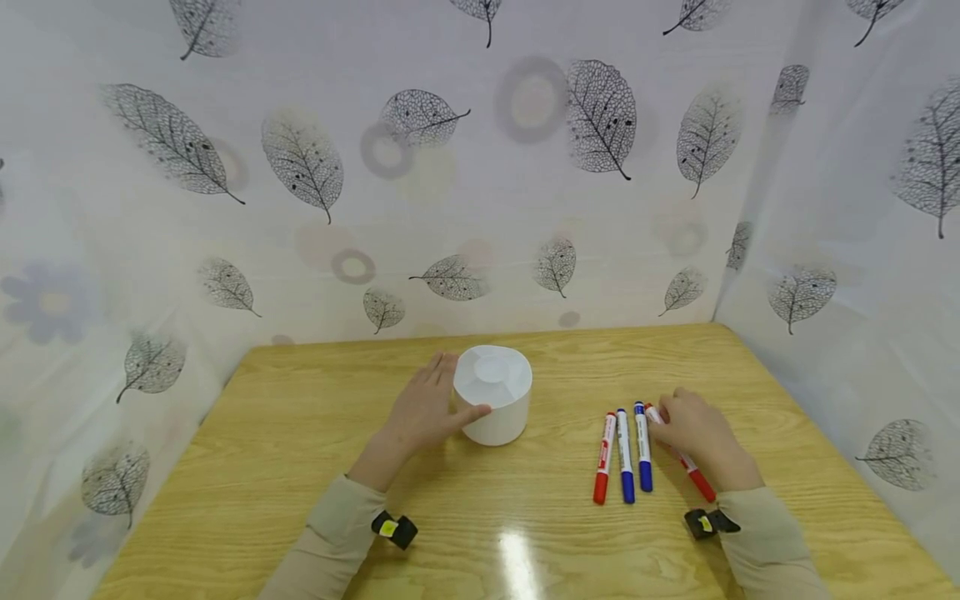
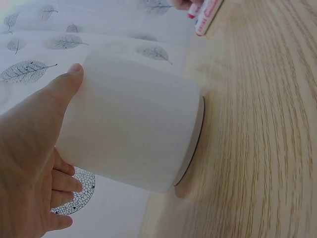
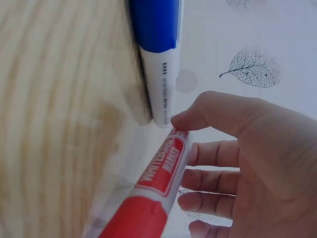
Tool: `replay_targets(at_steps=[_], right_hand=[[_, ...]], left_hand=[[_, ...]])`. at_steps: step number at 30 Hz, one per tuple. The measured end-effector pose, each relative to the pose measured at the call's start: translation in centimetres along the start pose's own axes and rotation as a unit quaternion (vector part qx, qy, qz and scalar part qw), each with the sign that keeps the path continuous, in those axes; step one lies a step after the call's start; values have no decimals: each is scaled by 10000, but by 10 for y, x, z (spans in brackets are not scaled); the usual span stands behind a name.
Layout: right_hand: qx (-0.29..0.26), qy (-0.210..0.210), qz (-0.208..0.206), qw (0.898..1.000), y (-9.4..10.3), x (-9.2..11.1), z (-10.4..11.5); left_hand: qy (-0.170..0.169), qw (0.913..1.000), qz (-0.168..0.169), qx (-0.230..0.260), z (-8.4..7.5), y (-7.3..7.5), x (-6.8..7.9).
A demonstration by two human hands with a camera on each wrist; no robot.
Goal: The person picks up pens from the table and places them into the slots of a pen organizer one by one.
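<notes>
A white round holder [image 1: 495,421], with an open top and pale sections inside, stands upright on the wooden table. My left hand [image 1: 426,408] rests against its left side, the thumb lying along the front and the other fingers spread fairly straight. In the left wrist view the thumb of the left hand [image 2: 34,134] touches the white holder [image 2: 131,121] near its rim. Over on the right, my right hand [image 1: 697,433] pinches one end of a red whiteboard marker [image 3: 161,168] between thumb and fingers. The marker's red end [image 1: 701,485] slants down toward the wrist.
Left of the pinched marker lie two blue markers [image 1: 643,446] [image 1: 626,458] and another red marker [image 1: 604,458], side by side. A leaf-patterned white curtain [image 1: 495,192] hangs behind the table [image 1: 300,392] and along both sides.
</notes>
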State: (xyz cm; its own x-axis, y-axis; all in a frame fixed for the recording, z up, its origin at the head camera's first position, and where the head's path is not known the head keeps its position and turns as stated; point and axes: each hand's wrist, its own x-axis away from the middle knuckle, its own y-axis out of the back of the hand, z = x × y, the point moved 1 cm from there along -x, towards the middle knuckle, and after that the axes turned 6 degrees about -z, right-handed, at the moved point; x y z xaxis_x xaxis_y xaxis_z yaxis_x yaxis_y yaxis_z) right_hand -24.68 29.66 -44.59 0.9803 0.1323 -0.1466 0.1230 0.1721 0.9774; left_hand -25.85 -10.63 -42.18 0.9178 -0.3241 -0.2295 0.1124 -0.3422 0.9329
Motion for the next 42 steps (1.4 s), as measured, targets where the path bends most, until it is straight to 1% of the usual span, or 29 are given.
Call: replay_targets(at_steps=[5, 8, 14, 17, 19, 20, 23, 25, 26, 29, 32, 36, 42], right_hand=[[144, 52, -418, 9990, 6, -5, 5], [188, 180, -716, 9971, 12, -5, 9], [323, 471, -1331, 9895, 23, -4, 17], [340, 613, -1689, 9831, 27, -4, 21], [331, 752, -2038, 9756, 28, -4, 24], [341, 850, -2247, 9701, 29, -4, 25], [305, 1219, -2913, 9484, 31, -3, 28], [277, 1465, -3272, 9331, 33, -2, 30], [254, 1578, -3415, 9262, 34, -2, 30], [162, 1827, -3728, 9096, 38, -4, 34], [26, 2001, -3972, 8957, 42, -8, 41], [-265, 2151, -4220, 8803, 50, -14, 60], [-693, 2166, -4369, 8703, 62, -22, 89]], left_hand=[[8, 10000, -17, -8, 1, 1, 1], [24, 10000, -26, 7, 2, 1, 2], [84, 10000, 28, 12, 4, 3, 3], [90, 10000, 9, 18, 4, 4, 4], [77, 10000, -9, 6, 5, 5, 4], [73, 10000, -14, -1, 5, 5, 4], [57, 10000, -31, -8, 4, 5, 5], [55, 10000, -21, -12, 3, 5, 5], [54, 10000, -13, -14, 2, 5, 4], [52, 10000, 5, 0, -1, 4, 3], [70, 10000, 27, -12, -2, 4, 2], [80, 9999, 37, -75, -2, 2, 2], [30, 9999, 9, -114, -1, 2, 2]])
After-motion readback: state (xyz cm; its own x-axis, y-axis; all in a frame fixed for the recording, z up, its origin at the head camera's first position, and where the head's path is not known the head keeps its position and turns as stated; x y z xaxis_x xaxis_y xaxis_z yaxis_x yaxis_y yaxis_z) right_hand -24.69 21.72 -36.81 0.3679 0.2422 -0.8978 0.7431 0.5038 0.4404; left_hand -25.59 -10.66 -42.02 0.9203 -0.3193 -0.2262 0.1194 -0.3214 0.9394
